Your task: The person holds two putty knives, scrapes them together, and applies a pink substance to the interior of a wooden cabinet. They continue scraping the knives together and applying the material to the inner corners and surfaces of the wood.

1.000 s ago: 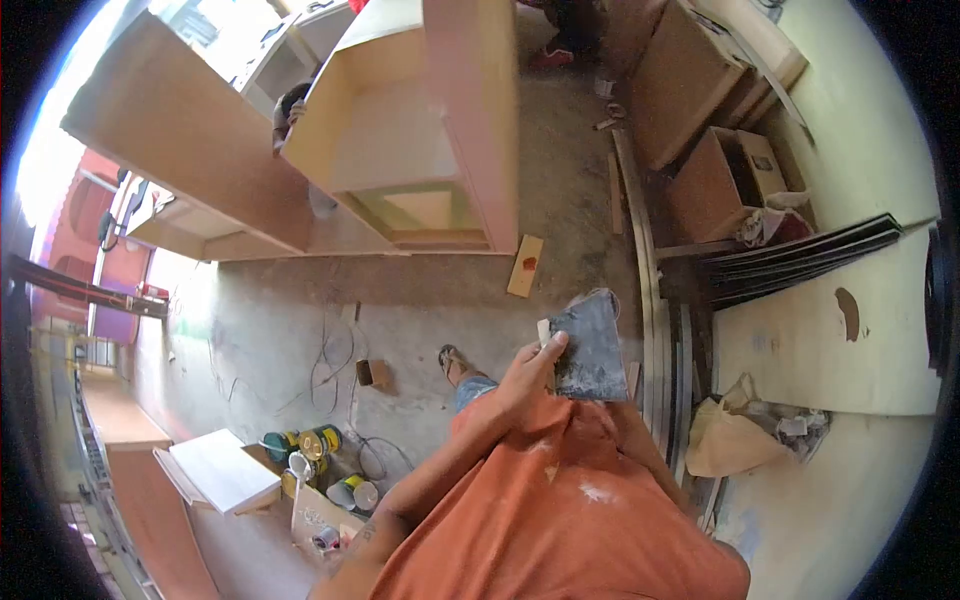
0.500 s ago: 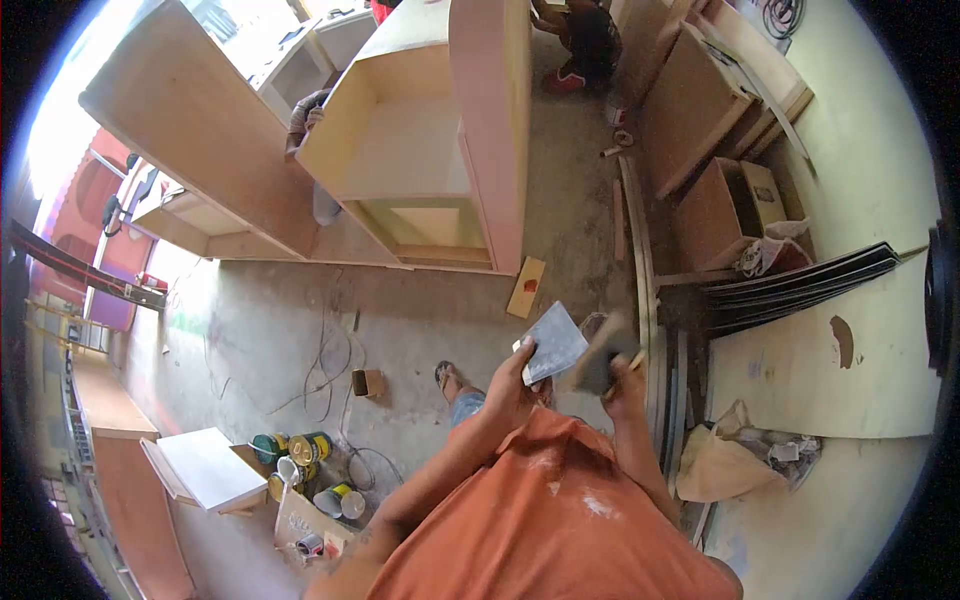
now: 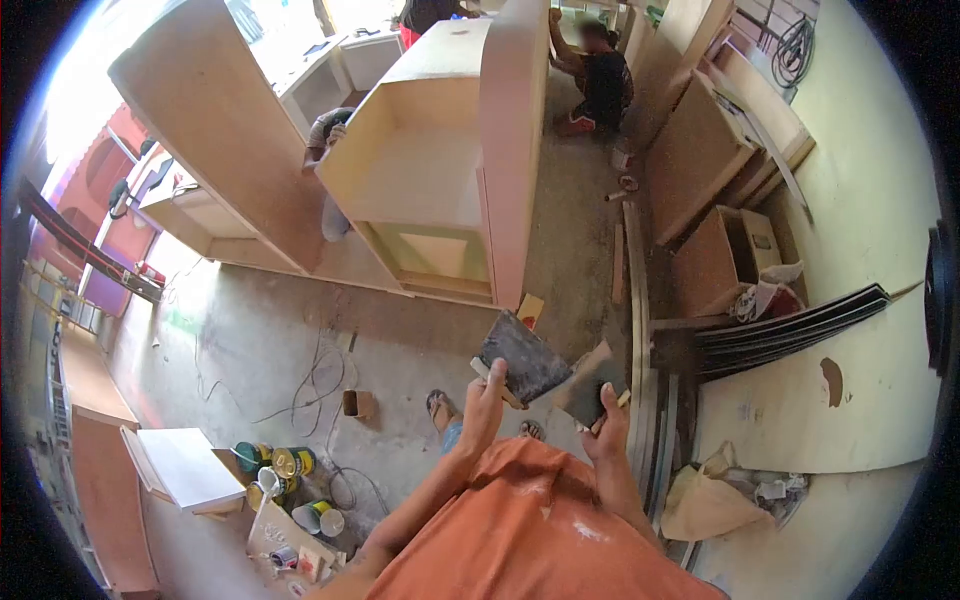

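Note:
My left hand is closed around the pale edge of a flat, dark rectangular putty scraper, thumb on its face. The blade is smeared with grey and tilts out in front of my waist. In my right hand is a second putty scraper, with a tan strip along its far side and a light handle end by the thumb. The two blades come close together at their facing corners, over the concrete floor.
Ahead stands a cabinet with a pink side panel. One person crouches beyond it, another behind its left side. Paint cans and a white board stand lower left. Dark strips jut from the right.
The left scraper has turned from a light, glinting face to a dark one and shifted left. My right hand has moved lower. The view has tipped up, showing more of the people.

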